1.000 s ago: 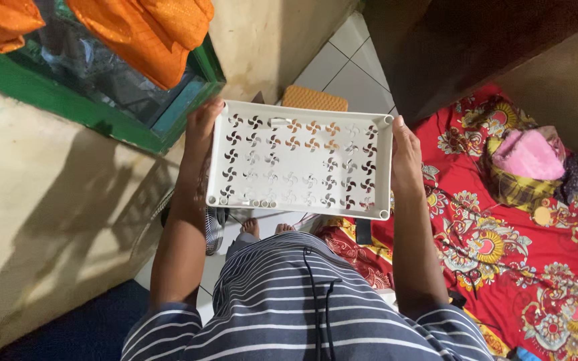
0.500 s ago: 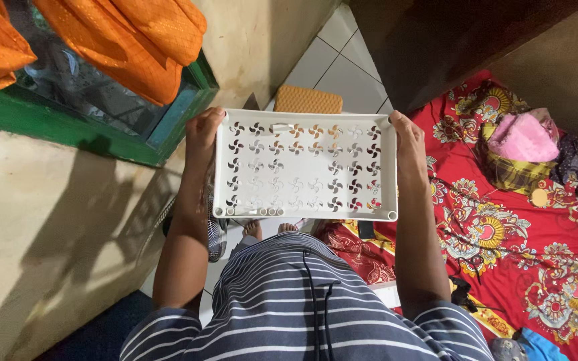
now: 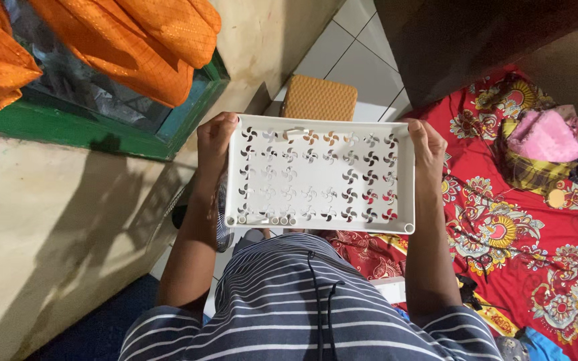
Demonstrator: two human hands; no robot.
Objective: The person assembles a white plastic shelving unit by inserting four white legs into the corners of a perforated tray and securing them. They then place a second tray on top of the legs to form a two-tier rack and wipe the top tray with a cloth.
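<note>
Both hands hold a white rectangular plastic tray w/ pinwheel-shaped cut-outs (image 3: 321,175), flat, in front of the person's chest, above the striped shirt (image 3: 302,307). Left hand (image 3: 213,144) has its grip closed on the tray's left short edge, fingers curled over the rim. Right hand (image 3: 427,147) grip closed on the right short edge, same way. Tray sits level, open side up. Beyond its far edge: woven tan square stool (image 3: 319,99) on white tiled floor (image 3: 342,40). Right side: red floral bedsheet (image 3: 523,227) w/ pink bundle (image 3: 544,137). Upper left: orange cloth (image 3: 135,40) over green window frame (image 3: 88,130).
</note>
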